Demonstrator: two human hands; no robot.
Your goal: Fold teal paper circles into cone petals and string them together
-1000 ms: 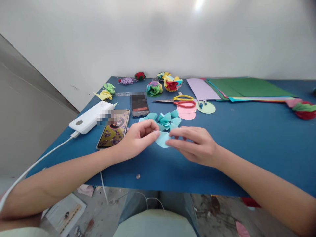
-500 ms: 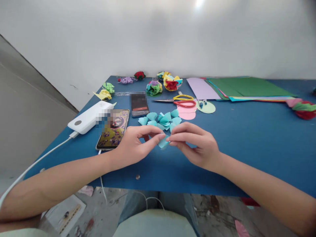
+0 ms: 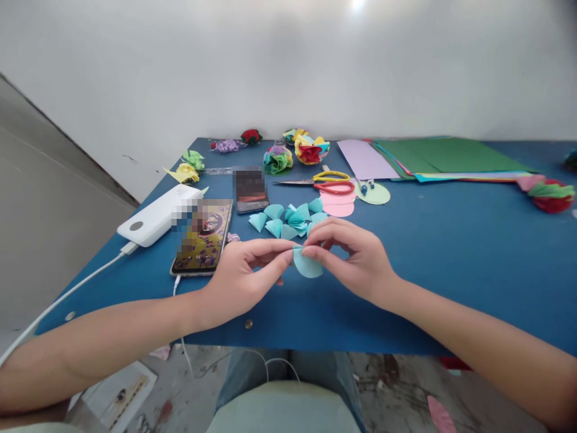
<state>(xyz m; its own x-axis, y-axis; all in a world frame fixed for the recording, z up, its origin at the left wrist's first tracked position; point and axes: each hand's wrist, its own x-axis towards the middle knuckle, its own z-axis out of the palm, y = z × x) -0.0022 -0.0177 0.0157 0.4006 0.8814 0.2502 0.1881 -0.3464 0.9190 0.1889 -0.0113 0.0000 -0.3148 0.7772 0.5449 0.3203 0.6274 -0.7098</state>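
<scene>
Pale-blue paper (image 3: 308,267), apparently part-folded, is pinched by left hand (image 3: 247,275) and right hand (image 3: 357,257). Folded pieces (image 3: 273,227) are laid beyond.

Holds paper (image 3: 309,267) between left fingers (image 3: 273,245) and right fingers (image 3: 331,257), before petals (image 3: 274,227) on the counter (image 3: 424,240). Has a power bank (image 3: 155,216) just left of the nearer phone (image 3: 210,252), both left of the petals; a second phone (image 3: 252,185) behind them, leftward; scissors (image 3: 314,181) partly on circles (image 3: 339,208), behind right; flowers (image 3: 311,149) at the back, left of stacked sheets (image 3: 451,156).
</scene>
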